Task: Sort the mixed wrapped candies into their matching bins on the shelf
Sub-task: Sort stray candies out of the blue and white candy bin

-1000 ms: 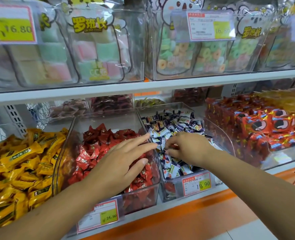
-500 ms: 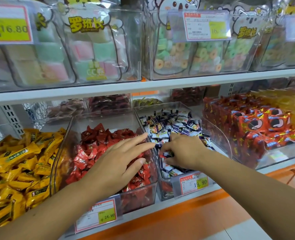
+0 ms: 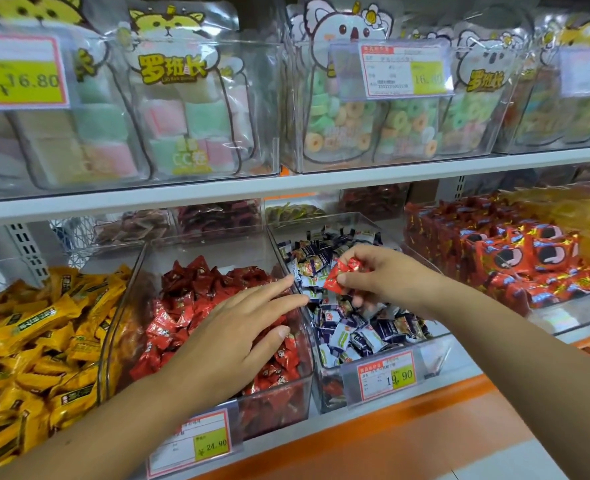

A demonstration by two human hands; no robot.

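Two clear bins stand side by side on the lower shelf. The left bin (image 3: 137,299) is full of red wrapped candies (image 3: 196,285). The right bin (image 3: 438,355) holds dark blue and white wrapped candies (image 3: 355,337). My right hand (image 3: 387,275) hovers above the blue-and-white bin, thumb and fingers pinched on a red wrapped candy (image 3: 340,273). My left hand (image 3: 238,323) lies flat and spread over the red candies, its fingertips at the wall between the two bins.
Yellow wrapped candies (image 3: 34,341) fill the bin at far left; red packets with a black-and-white face (image 3: 515,258) fill the one at right. Price tags (image 3: 387,375) hang on the bin fronts. An upper shelf (image 3: 286,185) carries bagged sweets in clear boxes.
My right hand has lifted out of the blue-and-white candies with a red candy pinched in its fingers. My left hand stays spread over the red bin.
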